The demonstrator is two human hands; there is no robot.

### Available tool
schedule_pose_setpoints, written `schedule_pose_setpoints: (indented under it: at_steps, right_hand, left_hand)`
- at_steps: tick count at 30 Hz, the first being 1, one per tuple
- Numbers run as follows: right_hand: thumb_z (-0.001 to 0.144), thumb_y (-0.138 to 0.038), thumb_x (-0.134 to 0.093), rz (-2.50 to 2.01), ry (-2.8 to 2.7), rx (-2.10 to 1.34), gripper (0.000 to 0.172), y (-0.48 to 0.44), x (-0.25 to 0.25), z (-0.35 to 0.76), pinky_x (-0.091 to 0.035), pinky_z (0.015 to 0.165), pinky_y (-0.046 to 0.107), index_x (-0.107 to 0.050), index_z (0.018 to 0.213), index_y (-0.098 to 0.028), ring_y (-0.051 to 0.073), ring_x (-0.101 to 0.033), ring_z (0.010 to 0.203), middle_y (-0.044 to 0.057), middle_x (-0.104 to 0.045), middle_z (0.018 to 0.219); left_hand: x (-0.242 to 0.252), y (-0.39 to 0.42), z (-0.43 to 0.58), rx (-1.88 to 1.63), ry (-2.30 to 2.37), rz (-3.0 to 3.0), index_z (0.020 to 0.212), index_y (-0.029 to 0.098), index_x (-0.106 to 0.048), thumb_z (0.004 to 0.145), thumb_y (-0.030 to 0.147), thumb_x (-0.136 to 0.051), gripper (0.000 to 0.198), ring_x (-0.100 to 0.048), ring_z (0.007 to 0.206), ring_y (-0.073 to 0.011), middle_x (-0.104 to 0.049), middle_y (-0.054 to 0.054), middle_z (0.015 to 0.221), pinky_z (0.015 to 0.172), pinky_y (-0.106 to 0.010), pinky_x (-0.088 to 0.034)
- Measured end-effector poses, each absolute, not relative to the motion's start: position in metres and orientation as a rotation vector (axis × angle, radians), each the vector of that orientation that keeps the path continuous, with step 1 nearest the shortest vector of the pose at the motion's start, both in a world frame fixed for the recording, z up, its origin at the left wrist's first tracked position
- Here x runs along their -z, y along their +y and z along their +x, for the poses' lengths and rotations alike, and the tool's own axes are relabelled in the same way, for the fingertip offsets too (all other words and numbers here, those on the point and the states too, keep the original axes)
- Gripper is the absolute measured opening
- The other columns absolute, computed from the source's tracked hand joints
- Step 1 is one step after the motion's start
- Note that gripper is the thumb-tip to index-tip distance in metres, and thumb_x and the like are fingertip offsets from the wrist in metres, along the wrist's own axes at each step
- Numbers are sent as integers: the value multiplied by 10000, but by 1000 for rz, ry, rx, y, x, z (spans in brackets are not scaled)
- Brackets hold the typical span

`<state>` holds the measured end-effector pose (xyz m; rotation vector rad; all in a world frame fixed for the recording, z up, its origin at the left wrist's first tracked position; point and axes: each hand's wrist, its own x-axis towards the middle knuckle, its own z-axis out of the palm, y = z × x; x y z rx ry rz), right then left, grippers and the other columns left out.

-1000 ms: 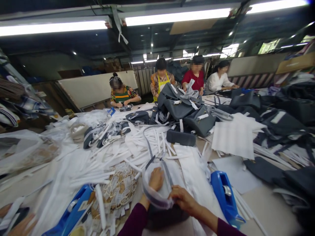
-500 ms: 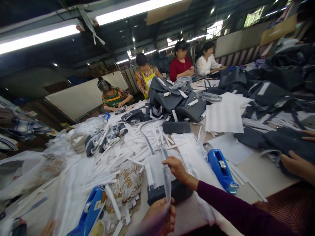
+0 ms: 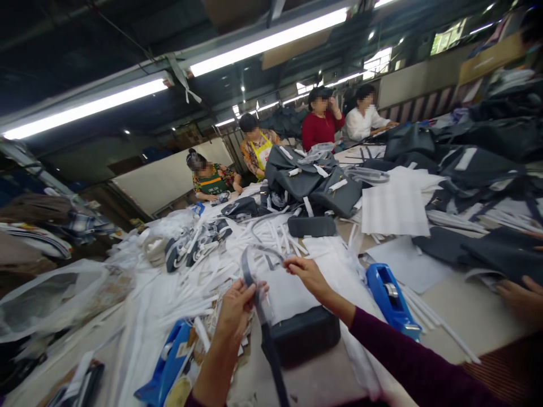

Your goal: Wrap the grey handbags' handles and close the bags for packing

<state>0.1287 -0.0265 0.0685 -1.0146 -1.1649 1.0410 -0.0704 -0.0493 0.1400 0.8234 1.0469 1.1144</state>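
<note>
A dark bag strap [image 3: 246,269] partly covered in clear plastic arches between my two hands. Its uncovered dark length runs down toward the bottom edge. My left hand [image 3: 240,305] is closed on the strap, with thumb and fingers pinching its near side. With its fingertips, my right hand [image 3: 306,276] pinches the plastic-covered far part. Below the hands a dark bag [image 3: 307,339] lies on the table, with a white sheet [image 3: 288,291] over its top. Whether the strap joins this bag is hidden.
Blue tape dispensers stand left [image 3: 167,364] and right [image 3: 389,299] of the bag. White strips [image 3: 237,243] are strewn beyond it, before a pile of dark bags [image 3: 297,175]. Another person's hand [image 3: 524,294] is at far right. Several co-workers sit across the table.
My left hand has moved up and left along the strap, which now bends in an arch. My right hand stays near the strap's far part. The head view has shifted slightly.
</note>
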Motion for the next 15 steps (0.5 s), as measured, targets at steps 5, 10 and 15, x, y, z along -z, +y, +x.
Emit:
schedule_pose_setpoints:
  at_steps: [5, 10, 15]
  right_hand:
    - [796, -566, -607, -821, -1025, -1750, 497, -95, -70, 136, -469, 576, 248, -664, 962, -101, 136, -631, 612, 103, -699, 809]
    - [867, -609, -469, -929, -453, -2056, 503, -102, -39, 141, -492, 496, 241, -553, 904, -114, 157, -656, 576, 150, -713, 859]
    - [874, -218, -505, -869, -237, -1910, 167, -70, -27, 148, -458, 457, 177, -536, 735, -131, 90, -570, 467, 60, -653, 644]
  left_hand:
    - [-145, -14, -45, -1323, 957, 834, 966, 146, -606, 683, 153, -733, 310, -715, 813, -191, -741, -76, 902, 740, -263, -575]
    - [-154, -26, -17, -1256, 876, 856, 1040, 171, -601, 701, 172, -735, 364, -711, 877, -204, -733, -66, 971, 787, -291, -570]
    - [-145, -48, 4, -1138, 862, 877, 1042, 167, -600, 684, 207, -770, 399, -709, 865, -218, -735, -65, 923, 787, -323, -566]
